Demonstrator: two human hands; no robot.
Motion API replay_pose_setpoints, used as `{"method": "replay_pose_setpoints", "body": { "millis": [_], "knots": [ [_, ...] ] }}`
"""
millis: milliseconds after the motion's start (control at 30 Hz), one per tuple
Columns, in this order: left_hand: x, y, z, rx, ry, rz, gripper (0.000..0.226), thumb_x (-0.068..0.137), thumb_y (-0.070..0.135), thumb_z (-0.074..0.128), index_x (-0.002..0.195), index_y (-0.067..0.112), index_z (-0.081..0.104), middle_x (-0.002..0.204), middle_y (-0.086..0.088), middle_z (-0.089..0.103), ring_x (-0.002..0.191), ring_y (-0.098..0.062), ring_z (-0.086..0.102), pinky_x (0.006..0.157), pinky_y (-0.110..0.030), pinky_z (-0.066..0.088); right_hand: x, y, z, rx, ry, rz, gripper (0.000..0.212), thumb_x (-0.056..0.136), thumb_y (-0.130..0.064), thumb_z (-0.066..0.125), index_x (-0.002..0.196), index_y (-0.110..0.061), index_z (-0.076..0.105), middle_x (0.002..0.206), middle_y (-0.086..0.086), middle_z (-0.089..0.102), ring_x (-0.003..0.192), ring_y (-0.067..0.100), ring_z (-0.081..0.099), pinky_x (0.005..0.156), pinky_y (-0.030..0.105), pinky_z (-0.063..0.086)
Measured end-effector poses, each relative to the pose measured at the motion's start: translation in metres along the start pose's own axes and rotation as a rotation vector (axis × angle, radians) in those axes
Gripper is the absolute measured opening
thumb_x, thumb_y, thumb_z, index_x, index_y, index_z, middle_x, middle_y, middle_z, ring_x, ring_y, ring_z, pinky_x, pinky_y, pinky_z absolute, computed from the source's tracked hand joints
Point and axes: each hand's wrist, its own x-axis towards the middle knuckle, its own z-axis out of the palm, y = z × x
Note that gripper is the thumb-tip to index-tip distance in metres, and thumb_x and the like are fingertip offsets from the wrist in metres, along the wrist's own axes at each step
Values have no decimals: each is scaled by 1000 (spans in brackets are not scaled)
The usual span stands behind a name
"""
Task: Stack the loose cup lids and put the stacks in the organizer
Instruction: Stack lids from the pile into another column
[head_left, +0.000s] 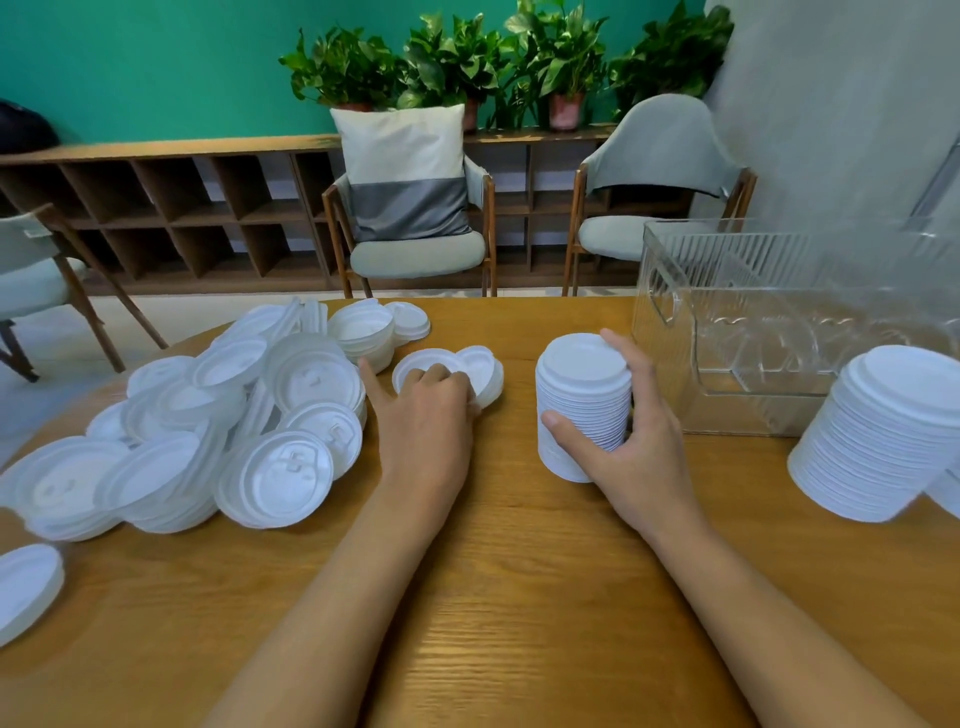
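Observation:
A heap of loose white cup lids (218, 431) covers the left of the wooden table (493, 597). My left hand (423, 415) grips a lid (415, 366) from a small group of lids (480, 366) at the table's middle, fingers curled over its near rim. My right hand (631, 441) grips a tall stack of lids (582, 400) standing on the table, thumb at its base and fingers round its right side. A second tall lid stack (883, 436) leans at the right. The clear plastic organizer (670, 332) stands behind, to the right of my right hand.
A short lid stack (363, 327) and more lids (410, 319) sit at the table's far edge. A lone lid (23, 587) lies at the near left. Chairs (415, 249), shelving and potted plants stand beyond the table.

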Motion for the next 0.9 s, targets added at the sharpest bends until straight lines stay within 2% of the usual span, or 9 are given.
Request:
{"method": "replay_pose_setpoints", "body": {
  "millis": [100,167,233,300,400,500,633,733,900],
  "knots": [
    [-8,-1,-9,-147,0,16,16,92,34,76,89,20,70,105,6,70,113,-20,61,124,-63,-3,-1,-1,0,-1,-3,-3,85,77,-53,81,151,-40,39,145,-26,48,134,-7,46,99,3,36],
    [-9,-3,-10,-267,-14,21,22,86,38,82,89,20,71,125,5,67,124,-20,57,125,-60,12,-1,-1,0,-6,-9,-1,85,76,-57,81,149,-41,40,144,-29,47,133,-9,45,99,4,36],
    [-8,-4,-13,-448,2,32,25,84,40,85,87,20,71,132,6,65,123,-16,56,111,-47,40,-1,-1,0,-17,-15,-1,86,76,-63,83,148,-43,40,144,-28,48,133,-6,46,100,7,38],
    [-9,-2,-19,-643,35,17,20,87,40,83,89,23,72,118,12,70,109,-7,61,90,-29,49,-1,-1,0,-21,9,-11,84,76,-66,80,146,-41,42,143,-24,50,133,-2,48,103,11,41],
    [-11,3,-30,-893,33,-106,13,92,37,78,100,29,74,92,16,74,90,-5,68,74,-20,54,-1,0,2,-11,66,-32,77,78,-61,78,144,-34,48,142,-22,53,135,4,51,109,31,48],
    [-11,1,-37,-1110,17,-207,18,97,29,74,114,29,75,96,15,78,90,-7,73,79,-28,59,-1,-1,1,2,91,-44,74,79,-58,79,142,-31,50,140,-22,55,134,9,54,105,45,53],
    [-14,-1,-39,-1387,-57,-303,24,106,23,61,125,23,75,110,6,79,97,-19,72,82,-34,58,-4,-2,0,3,73,-82,72,79,-55,79,140,-27,52,138,-18,58,131,11,57,102,43,54],
    [-18,6,-40,-1514,-152,-316,28,108,22,56,129,19,73,115,-1,78,90,-15,66,79,-36,54,-6,-5,0,7,41,-109,74,79,-54,78,142,-27,50,137,-15,59,128,14,58,101,39,54],
    [-25,20,-41,-1401,-118,-228,22,107,27,59,123,30,74,92,-14,71,74,-12,56,65,-22,49,-9,-11,2,29,2,-163,85,81,-49,79,154,-38,36,138,-17,56,127,15,60,102,30,52]
  ]
}}
